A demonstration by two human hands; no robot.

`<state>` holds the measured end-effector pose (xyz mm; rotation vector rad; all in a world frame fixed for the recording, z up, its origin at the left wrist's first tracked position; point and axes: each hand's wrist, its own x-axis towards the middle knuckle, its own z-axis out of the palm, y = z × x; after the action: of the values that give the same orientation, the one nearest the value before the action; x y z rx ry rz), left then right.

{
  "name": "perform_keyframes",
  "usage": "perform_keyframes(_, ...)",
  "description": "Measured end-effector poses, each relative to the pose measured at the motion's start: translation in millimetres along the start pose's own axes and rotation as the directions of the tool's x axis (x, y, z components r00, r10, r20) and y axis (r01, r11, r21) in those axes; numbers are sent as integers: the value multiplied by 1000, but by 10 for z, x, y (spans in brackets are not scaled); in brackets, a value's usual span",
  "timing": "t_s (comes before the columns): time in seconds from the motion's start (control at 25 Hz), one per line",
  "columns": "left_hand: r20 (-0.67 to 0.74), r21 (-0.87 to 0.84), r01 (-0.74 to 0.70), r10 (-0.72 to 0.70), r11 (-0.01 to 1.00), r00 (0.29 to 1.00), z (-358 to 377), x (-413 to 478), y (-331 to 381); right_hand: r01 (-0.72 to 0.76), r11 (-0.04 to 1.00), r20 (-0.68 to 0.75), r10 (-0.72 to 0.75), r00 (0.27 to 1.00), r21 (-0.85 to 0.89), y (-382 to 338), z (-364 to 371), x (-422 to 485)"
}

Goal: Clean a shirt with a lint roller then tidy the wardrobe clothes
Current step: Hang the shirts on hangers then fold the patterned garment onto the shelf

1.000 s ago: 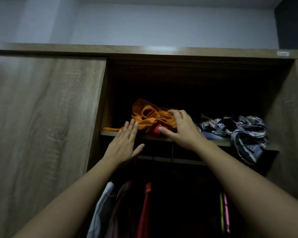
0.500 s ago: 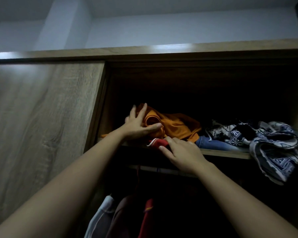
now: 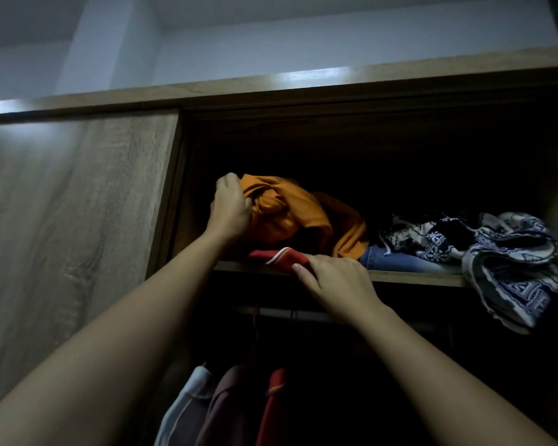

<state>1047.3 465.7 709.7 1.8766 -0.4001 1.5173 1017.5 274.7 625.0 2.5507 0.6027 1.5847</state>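
A crumpled orange garment (image 3: 306, 217) lies on the upper wardrobe shelf (image 3: 409, 278), lifted at its left end. My left hand (image 3: 231, 209) is closed around that left end. Under it a red garment with a white trim (image 3: 279, 257) sticks out over the shelf's front edge, and my right hand (image 3: 332, 281) pinches its corner between thumb and fingers. Both arms reach up from below. No lint roller is in view.
Blue jeans (image 3: 397, 259) and a blue-and-white patterned cloth (image 3: 509, 262) lie on the shelf's right part, the cloth hanging over the edge. Below, white, maroon and red clothes (image 3: 239, 407) hang from a rail (image 3: 303, 315). A closed wooden door (image 3: 68, 236) stands left.
My left hand rose from below the shelf, reached the orange garment and closed on its left end, lifting it. My right hand slid down from the orange pile onto the red garment's corner.
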Motion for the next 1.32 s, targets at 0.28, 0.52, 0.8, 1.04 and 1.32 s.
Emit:
perform_keyframes(0.28,-327,174,-17,74,985,942,-591,12,290,-23,998,11,24,1000,-64,-15,8,21)
perform_keyframes(0.52,-422,257,86,32,963,906,-1452,113,418,-49,994,98,39,994,102,8,-30,-24)
perform_keyframes(0.8,-210,184,-60,98,981,973,-1909,-301,453,-149,692,-148,350,925,707,-514,-608,-337)
perform_keyframes(1.04,191,-201,47,-8,978,982,-1769,-1079,304,-125,647,116,58,992,752,-1095,-1071,-772)
perform_keyframes(1.32,614,-146,315,-163,938,773,-1572,-1822,-145,-580,337,487,325,811,741,-930,-903,-1742)
